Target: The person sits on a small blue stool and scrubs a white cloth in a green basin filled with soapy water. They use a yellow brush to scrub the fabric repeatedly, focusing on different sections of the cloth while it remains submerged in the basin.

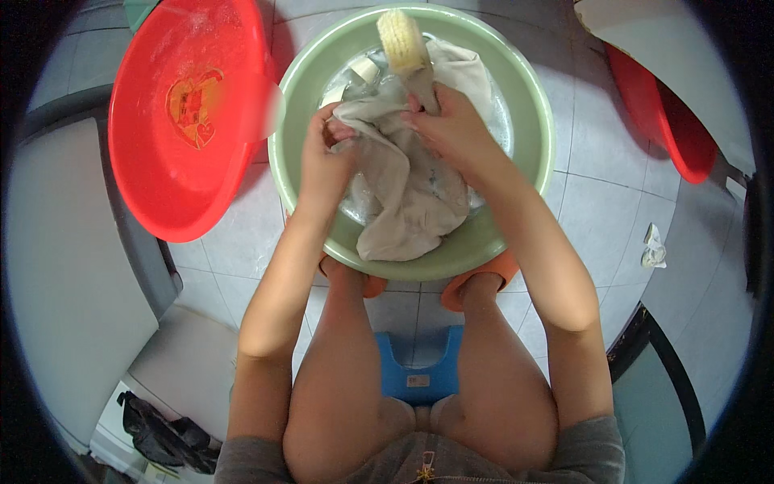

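A light green plastic basin (417, 266) stands on the floor in front of me, with soapy water and wet cloth inside. My left hand (331, 136) grips one edge of a wet greyish-beige cloth (393, 175) held over the basin. My right hand (450, 124) holds a scrub brush (402, 45) with pale yellow bristles at its far end, and its fingers are also at the cloth. The cloth's lower part hangs near the basin's near wall. Another pale cloth (462, 69) lies in the water behind my right hand, and white and clear items lie at the back left.
A red plastic basin (181, 199) with a printed picture leans at the left, close to the green rim. Another red object (671, 133) is at the right. A crumpled white wrapper (653, 247) lies on the tiles. A blue plastic stool (418, 378) is between my legs.
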A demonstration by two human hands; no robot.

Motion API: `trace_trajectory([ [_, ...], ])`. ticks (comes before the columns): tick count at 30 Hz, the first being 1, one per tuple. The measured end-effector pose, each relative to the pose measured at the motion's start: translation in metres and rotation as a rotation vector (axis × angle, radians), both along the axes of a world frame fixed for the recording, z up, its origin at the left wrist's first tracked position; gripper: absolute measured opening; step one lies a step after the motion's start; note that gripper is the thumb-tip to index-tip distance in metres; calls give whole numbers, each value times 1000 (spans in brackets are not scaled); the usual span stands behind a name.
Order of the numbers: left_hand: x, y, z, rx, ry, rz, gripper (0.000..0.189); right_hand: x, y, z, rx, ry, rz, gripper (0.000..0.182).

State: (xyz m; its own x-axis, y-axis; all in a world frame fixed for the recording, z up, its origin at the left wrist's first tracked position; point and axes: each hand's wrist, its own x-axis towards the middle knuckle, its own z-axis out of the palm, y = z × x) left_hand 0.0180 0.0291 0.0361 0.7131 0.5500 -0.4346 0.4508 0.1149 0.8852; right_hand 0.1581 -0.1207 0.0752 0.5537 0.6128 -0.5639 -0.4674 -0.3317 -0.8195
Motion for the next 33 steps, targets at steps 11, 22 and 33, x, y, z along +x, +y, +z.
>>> trace_trajectory([
  [11, 15, -61, -14, 589, 58, -411, 77, -3, -26, -73, -272, -444, 5, 31],
  [22, 7, -33, -92, 818, 192, -639, 58, -13, -11, -102, -426, -645, 36, 34],
  [33, 31, -12, -86, 796, 328, -392, 35, -10, -5, -105, -242, -631, -90, 36],
])
